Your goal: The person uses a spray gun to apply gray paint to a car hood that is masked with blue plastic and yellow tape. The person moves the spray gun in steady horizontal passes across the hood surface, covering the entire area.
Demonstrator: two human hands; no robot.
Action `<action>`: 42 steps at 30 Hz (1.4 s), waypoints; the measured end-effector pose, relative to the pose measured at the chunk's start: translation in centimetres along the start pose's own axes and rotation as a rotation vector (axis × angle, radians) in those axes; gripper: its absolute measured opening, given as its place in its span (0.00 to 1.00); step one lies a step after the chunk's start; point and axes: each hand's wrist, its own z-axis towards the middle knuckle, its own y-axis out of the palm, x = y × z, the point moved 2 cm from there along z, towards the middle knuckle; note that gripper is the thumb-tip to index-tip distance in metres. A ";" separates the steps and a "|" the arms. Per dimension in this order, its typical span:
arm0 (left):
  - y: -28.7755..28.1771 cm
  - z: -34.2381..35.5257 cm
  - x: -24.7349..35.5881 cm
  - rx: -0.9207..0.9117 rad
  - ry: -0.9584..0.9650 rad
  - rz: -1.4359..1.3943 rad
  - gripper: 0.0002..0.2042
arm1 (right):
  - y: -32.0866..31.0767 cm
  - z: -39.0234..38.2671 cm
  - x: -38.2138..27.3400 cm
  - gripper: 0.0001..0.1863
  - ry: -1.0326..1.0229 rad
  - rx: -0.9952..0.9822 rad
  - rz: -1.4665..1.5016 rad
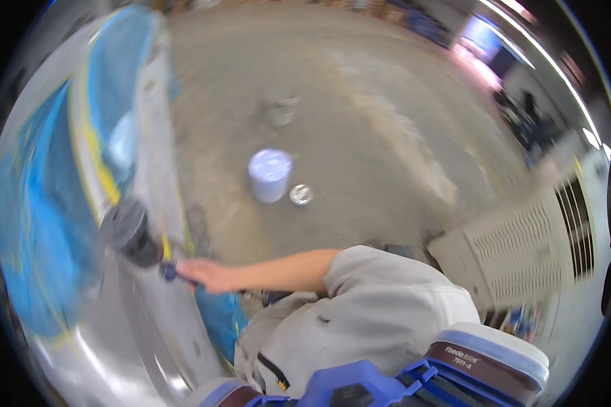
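My right hand (209,275) reaches leftward across my body, its bare forearm coming out of a light grey sleeve. The fingers are closed round the dark blue grip of what looks like a spray gun (134,234) with a dark grey, cup-shaped body, smeared by motion. It is held over a glossy grey vehicle panel (125,305); whether it touches the surface, I cannot tell. Blue masking film (44,224) edged with yellow tape (91,152) covers areas beside and beyond the tool. My left hand does not show.
On the concrete floor ahead stand a pale bucket (269,178), a small round tin (301,195) and a blurred grey container (280,108). A beige louvred unit (519,237) is at the right. Blue film (223,322) hangs by the panel's near edge. Respirator parts (489,356) fill the lower edge.
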 end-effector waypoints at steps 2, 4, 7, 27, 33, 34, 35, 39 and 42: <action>0.0 -3.6 -3.1 0.088 -0.064 -0.086 0.21 | -0.6 3.1 0.1 0.26 -0.223 0.000 -0.217; 1.2 -7.3 -5.2 0.164 -0.100 -0.169 0.21 | -1.8 4.4 0.1 0.26 -0.163 -0.053 -0.045; 4.6 -9.7 -4.6 0.271 -0.123 -0.225 0.21 | -4.7 7.9 -1.4 0.30 0.203 -0.093 0.245; 21.3 -9.8 6.0 0.681 -0.359 -0.395 0.21 | -6.4 23.3 -6.0 0.33 0.284 -0.338 0.080; 22.3 -10.1 7.6 0.728 -0.412 -0.363 0.21 | -5.3 24.4 -5.2 0.38 0.412 -0.513 0.125; 22.4 -9.8 7.9 0.734 -0.402 -0.418 0.21 | -5.1 24.6 -5.3 0.38 0.393 -0.511 0.118; 22.5 -9.8 8.1 0.736 -0.377 -0.431 0.21 | -5.1 24.7 -5.4 0.38 0.370 -0.507 0.112; 22.0 -9.1 9.0 0.715 -0.370 -0.407 0.21 | -5.6 25.3 -6.3 0.38 0.267 -0.436 0.016; 21.7 -8.4 9.4 0.694 -0.360 -0.399 0.21 | -6.5 25.8 -6.8 0.38 0.242 -0.379 -0.002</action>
